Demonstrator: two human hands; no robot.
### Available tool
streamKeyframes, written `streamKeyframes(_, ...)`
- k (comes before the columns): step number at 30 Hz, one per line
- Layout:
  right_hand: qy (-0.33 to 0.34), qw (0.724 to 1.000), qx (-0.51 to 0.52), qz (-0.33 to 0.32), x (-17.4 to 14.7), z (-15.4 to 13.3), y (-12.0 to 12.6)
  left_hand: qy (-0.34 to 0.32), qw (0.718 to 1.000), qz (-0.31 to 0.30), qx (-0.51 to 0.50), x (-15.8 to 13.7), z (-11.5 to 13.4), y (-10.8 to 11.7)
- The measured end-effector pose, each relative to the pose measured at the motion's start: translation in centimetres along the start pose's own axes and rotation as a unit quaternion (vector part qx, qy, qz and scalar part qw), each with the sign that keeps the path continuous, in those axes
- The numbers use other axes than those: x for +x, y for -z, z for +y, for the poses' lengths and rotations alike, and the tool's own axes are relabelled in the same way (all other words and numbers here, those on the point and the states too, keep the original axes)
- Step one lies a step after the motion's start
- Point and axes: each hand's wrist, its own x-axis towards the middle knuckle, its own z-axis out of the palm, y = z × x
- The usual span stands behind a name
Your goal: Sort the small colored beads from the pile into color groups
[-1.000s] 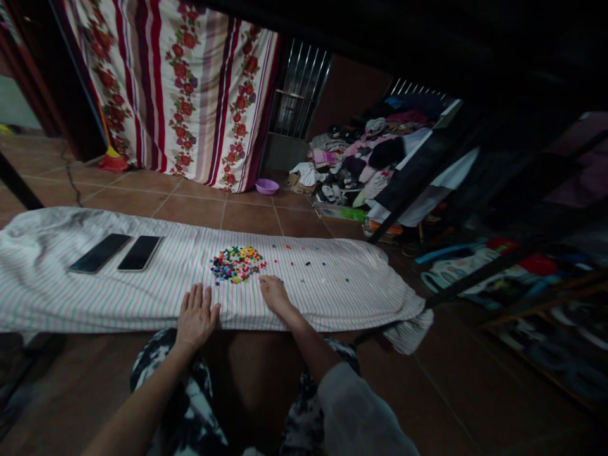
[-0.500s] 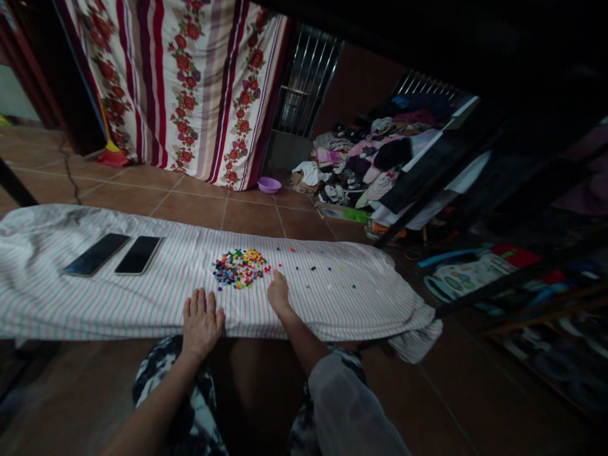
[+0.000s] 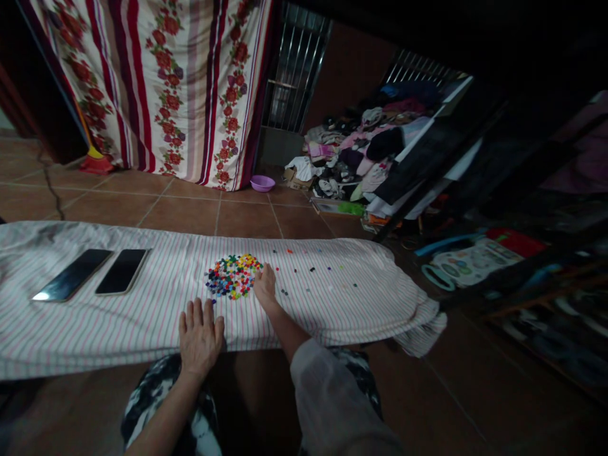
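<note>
A pile of small multicoloured pieces [image 3: 235, 277], too small to name, lies on a striped cloth [image 3: 156, 323]. My left hand [image 3: 200, 335] rests flat on the cloth's near edge, fingers spread and holding nothing. At the pile's right edge is my right hand [image 3: 265, 285], its fingers bent together; whatever is between the fingertips is hidden. Right of that hand, single pieces sit spaced apart in loose rows, among them a black piece [image 3: 312, 270] and a dark green piece [image 3: 355, 285]. Dark grey pieces [image 3: 284, 292] lie just beside my right hand.
Two phones, a larger one [image 3: 73, 275] and a smaller one [image 3: 122, 272], lie on the cloth at left. Beyond are a purple basin [image 3: 263, 183], a floral curtain [image 3: 190, 95], a red broom [image 3: 96, 163] and heaped clothes [image 3: 361, 149]. A dark slanted bar [image 3: 403, 212] stands at right.
My right hand has moved left to the pile's edge, and dark grey pieces now show where it was. My left hand stays flat on the cloth. The view has shifted slightly.
</note>
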Motion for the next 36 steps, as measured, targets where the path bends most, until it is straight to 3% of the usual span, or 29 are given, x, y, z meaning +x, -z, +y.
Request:
streamKeyframes(5,0.033,0.999,0.003,0.002,1.3,-0.8,-0.6,-0.002,0.999,0.012,-0.033,0.3,0.9,-0.6)
streamKeyframes(12,0.039,0.997,-0.047,-0.046,1.6,-2.0,-0.4,0.007,0.996,0.043,-0.078,0.9,1.9,-1.4)
streamKeyframes(17,0.065,0.997,-0.012,-0.028,1.6,-1.7,-0.2,0.009,0.998,0.024,-0.064,1.0,1.9,-1.2)
streamKeyframes(23,0.083,0.994,-0.037,-0.061,1.6,-2.5,-0.6,0.005,0.999,0.01,-0.046,1.0,1.6,-1.1)
streamKeyframes(32,0.2,0.975,-0.016,-0.094,-0.3,-4.9,-2.2,-0.019,0.999,0.019,-0.02,1.1,1.7,-1.2)
streamKeyframes(36,0.254,0.961,-0.004,-0.108,-2.2,-5.3,-1.6,-0.015,0.999,0.019,-0.022,1.1,1.4,-1.5)
